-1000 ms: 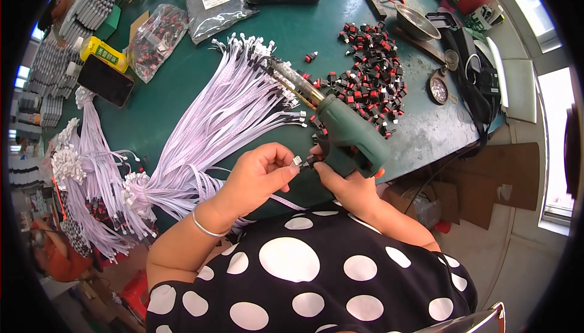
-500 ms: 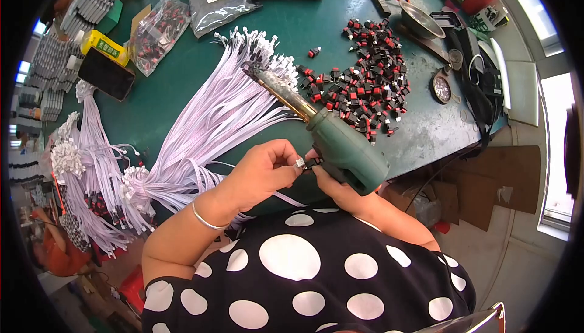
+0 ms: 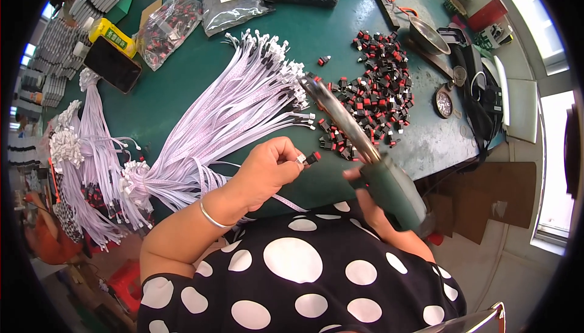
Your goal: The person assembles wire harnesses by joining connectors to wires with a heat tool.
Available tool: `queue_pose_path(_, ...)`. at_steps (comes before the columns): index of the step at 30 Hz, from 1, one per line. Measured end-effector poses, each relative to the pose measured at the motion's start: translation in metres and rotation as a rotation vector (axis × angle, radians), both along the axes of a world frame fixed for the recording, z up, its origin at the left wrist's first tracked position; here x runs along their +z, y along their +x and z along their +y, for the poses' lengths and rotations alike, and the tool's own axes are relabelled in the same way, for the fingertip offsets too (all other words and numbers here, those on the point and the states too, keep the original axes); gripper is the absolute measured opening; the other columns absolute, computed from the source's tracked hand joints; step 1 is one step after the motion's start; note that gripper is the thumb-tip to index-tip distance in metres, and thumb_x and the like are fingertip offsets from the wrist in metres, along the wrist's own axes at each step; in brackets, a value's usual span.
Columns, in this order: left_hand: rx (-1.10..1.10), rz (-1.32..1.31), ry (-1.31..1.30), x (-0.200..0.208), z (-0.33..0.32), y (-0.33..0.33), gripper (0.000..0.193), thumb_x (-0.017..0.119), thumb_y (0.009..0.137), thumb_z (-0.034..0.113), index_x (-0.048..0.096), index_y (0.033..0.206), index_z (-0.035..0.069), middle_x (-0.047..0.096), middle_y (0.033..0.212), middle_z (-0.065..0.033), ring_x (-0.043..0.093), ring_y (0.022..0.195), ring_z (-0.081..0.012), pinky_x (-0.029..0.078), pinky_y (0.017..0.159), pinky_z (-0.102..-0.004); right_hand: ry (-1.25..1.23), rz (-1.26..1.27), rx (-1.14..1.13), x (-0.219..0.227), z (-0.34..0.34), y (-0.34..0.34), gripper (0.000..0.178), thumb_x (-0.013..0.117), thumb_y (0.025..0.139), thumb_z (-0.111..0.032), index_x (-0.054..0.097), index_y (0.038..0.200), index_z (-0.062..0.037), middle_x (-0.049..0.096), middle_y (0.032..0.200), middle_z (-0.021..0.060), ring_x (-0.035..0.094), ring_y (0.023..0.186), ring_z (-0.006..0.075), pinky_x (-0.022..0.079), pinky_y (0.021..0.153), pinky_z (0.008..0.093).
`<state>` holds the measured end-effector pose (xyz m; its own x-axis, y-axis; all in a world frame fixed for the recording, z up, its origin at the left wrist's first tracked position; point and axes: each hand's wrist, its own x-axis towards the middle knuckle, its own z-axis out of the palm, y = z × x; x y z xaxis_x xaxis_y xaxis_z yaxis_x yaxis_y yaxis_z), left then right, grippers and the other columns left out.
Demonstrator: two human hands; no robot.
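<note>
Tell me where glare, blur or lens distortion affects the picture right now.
Head view: the tall rectangular glass window glares white at right; head view: pale sheen washes the glossy green tabletop near its right side; head view: the green, metal-barrelled tool looks slightly smeared; head view: fisheye bends straight edges near the rim.

Sm.-parts assembly wkshop: grn workbench (image 3: 170, 98) w/ bundled wht cables (image 3: 204, 117) & heaped red/blk connectors (image 3: 384, 92).

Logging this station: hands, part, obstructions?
Left hand pinching small white connector, red-black block at its end. Right hand holding green tool, metal barrel. Barrel partly hides red-black pile.
</note>
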<state>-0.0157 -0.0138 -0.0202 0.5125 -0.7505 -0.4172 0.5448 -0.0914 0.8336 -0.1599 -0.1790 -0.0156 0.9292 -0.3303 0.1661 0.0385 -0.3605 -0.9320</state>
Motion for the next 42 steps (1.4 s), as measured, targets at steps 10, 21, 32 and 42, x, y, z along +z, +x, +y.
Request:
queue_pose_path(10, 0.024, -0.020, -0.025, -0.008, -0.003, 0.002, 0.011, 0.052, 0.079, -0.002, 0.047, 0.073, 0.005, 0.050, 0.076, -0.0023, 0.042, 0.062, -0.0063, 0.037, 0.056, -0.0201, 0.276, -0.201, 0.137, -0.060, -0.020, -0.088, 0.036, 0.059, 0.076, -0.006, 0.047, 0.109, 0.0026, 0.055, 0.101, 0.0190, 0.060, 0.082, 0.0255, 0.048, 0.075, 0.0346)
queue_pose_path(21, 0.047, -0.031, -0.005, -0.010, -0.006, 0.000, 0.010, 0.052, 0.079, -0.002, 0.048, 0.073, 0.005, 0.051, 0.076, -0.0027, 0.043, 0.062, -0.0063, 0.036, 0.055, -0.0201, 1.435, 0.431, 0.411, -0.065, -0.043, -0.074, 0.041, 0.032, 0.090, -0.026, 0.051, 0.095, 0.0108, 0.056, 0.059, 0.0170, 0.055, 0.044, 0.0227, 0.045, 0.037, 0.0303)
queue_pose_path(32, 0.051, -0.025, 0.014, -0.015, -0.004, 0.001, 0.010, 0.052, 0.079, -0.002, 0.048, 0.073, 0.005, 0.051, 0.075, -0.0024, 0.043, 0.061, -0.0062, 0.036, 0.054, -0.0196, -0.012, -0.054, 0.181, -0.105, -0.029, -0.097, 0.040, 0.066, 0.073, -0.003, 0.047, 0.108, 0.0008, 0.058, 0.087, 0.0092, 0.058, 0.071, 0.0201, 0.047, 0.064, 0.0297)
queue_pose_path(42, 0.076, -0.061, 0.024, 0.005, -0.003, -0.006, 0.010, 0.054, 0.076, -0.002, 0.046, 0.071, 0.003, 0.049, 0.070, -0.0003, 0.042, 0.061, -0.0044, 0.037, 0.057, -0.0191, 0.596, 0.018, -0.159, -0.002, 0.012, -0.004, 0.030, 0.049, 0.077, -0.001, 0.049, 0.107, 0.0019, 0.058, 0.092, 0.0119, 0.057, 0.074, 0.0182, 0.047, 0.070, 0.0328)
